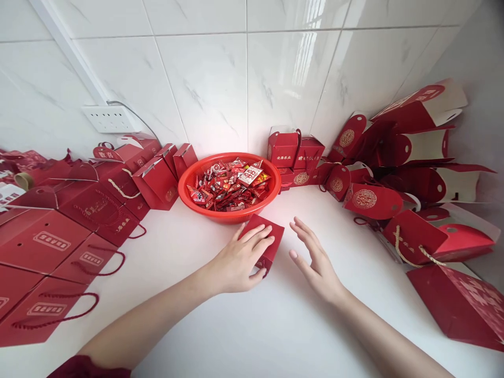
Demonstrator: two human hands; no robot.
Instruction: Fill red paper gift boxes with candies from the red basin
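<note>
A small red gift box lies on the white tabletop in front of the candy basket. My left hand holds it, with the fingers laid across its upper face and the thumb down at its near end. Just right of the box, apart from it, my right hand is open, palm turned toward the box, touching nothing. Behind the box stands a red plastic basket heaped with wrapped candies in mostly red wrappers. What is inside the gift box cannot be seen.
Closed red boxes with rope handles crowd the left side. Open-topped red boxes are piled on the right. Small boxes stand stacked behind the basket, by the tiled wall. A power strip hangs at upper left.
</note>
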